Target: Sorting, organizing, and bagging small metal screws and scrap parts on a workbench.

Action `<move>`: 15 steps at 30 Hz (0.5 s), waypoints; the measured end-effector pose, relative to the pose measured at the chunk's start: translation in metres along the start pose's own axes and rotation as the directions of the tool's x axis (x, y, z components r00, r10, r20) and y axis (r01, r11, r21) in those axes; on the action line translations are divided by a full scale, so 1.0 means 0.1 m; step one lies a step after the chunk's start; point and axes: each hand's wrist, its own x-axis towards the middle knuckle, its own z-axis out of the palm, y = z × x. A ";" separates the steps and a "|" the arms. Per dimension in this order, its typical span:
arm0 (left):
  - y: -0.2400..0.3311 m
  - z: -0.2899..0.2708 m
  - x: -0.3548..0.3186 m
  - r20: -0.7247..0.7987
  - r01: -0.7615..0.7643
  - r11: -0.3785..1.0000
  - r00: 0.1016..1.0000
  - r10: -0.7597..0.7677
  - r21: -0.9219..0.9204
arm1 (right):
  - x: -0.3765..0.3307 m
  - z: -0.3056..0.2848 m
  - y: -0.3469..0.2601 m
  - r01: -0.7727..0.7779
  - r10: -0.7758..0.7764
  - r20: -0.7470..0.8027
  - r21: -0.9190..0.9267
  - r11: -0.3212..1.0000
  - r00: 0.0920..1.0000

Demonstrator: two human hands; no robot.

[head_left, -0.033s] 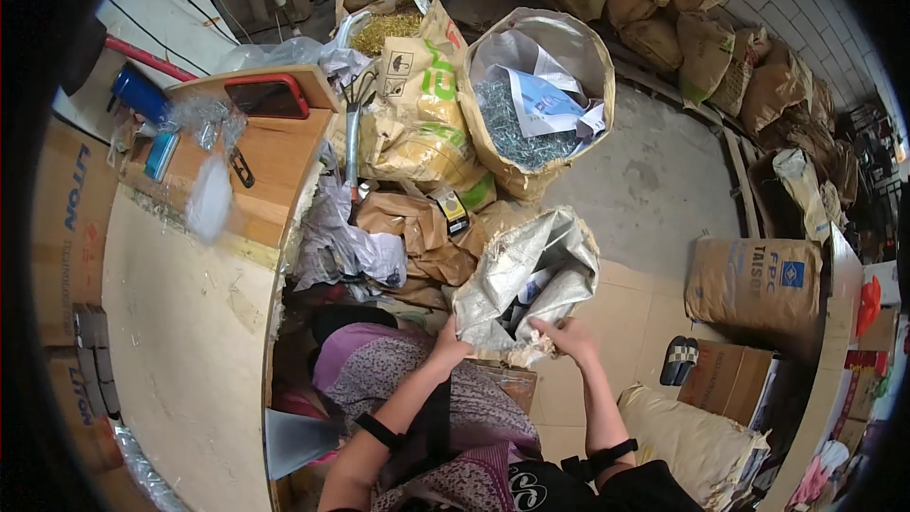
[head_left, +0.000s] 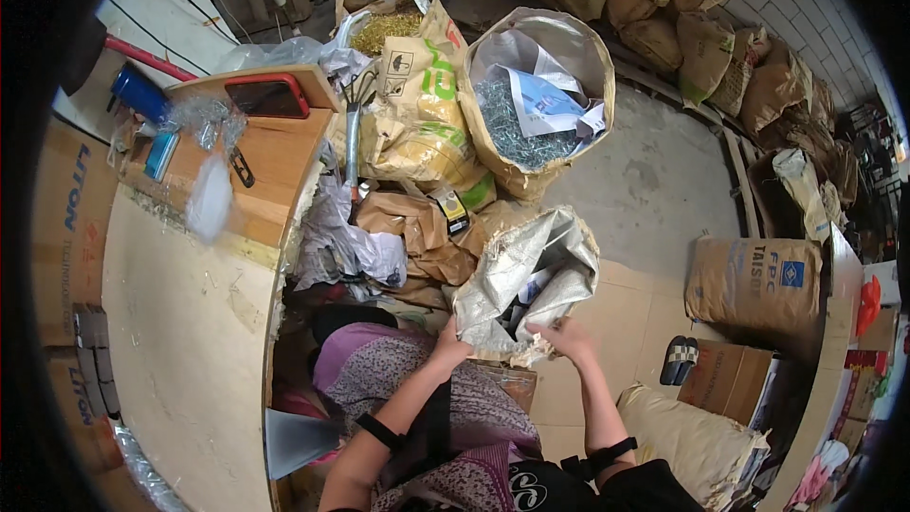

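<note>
Both forearms enter from lower edge, angled up toward centre, each with black band near elbow. Left hand (head_left: pixel 449 346) closed in grip, knuckles up, wrist straight. Right hand (head_left: pixel 566 339) just beside it, fingers curled, pinching, palm down.

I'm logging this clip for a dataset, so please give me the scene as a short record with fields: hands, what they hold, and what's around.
left hand: grips the near edge of the silver woven sack
right hand: grips the same sack's mouth edge
sack state: open, crumpled, on the floor
behind it: big open sack of metal screws
left side: wooden table with a red phone
right side: pair of sandals
</note>
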 end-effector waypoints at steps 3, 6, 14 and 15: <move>-0.05 0.06 0.03 0.004 0.018 0.990 1.000 -0.018 -0.138 | 0.27 0.53 0.29 0.127 -0.083 -0.143 0.336 0.933 0.986; -0.26 -0.09 0.28 0.036 -0.083 0.887 0.993 0.112 -0.455 | 0.47 0.79 0.41 0.023 -0.088 0.016 0.904 0.428 0.996; -0.24 -0.25 0.41 0.188 0.024 0.791 0.975 0.116 -0.612 | 0.79 1.22 0.90 -0.082 -0.075 0.054 0.888 -0.452 0.996; -0.25 -0.24 0.49 0.214 0.004 0.847 0.968 0.130 -0.532 | 0.89 1.26 0.98 -0.085 -0.081 0.058 0.913 -0.399 0.995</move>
